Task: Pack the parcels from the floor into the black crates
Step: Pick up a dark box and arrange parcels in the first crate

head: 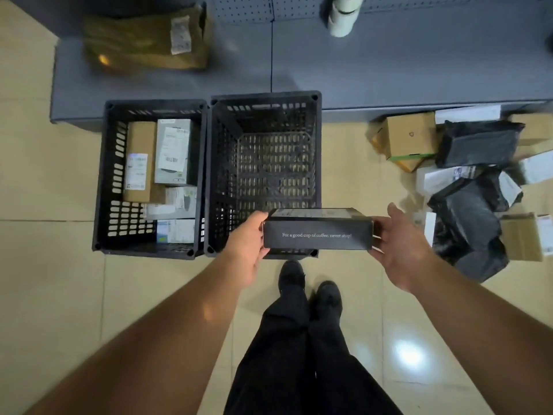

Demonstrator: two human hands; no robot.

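I hold a black box (317, 233) with white lettering between both hands, above the near right corner of the right black crate (263, 115). My left hand (250, 245) grips its left end with curled fingers. My right hand (399, 247) holds its right end, thumb raised. The right crate holds nothing. The left black crate (104, 187) contains several cardboard and white parcels (172, 151). A pile of parcels (475, 187) lies on the floor to the right: black bags, brown boxes, white envelopes.
A grey shelf base (389, 70) runs behind the crates, with a brown paper parcel (143, 40) and white rolls (342, 16) on it. My feet in black shoes (308, 286) stand just behind the right crate on the beige tile floor.
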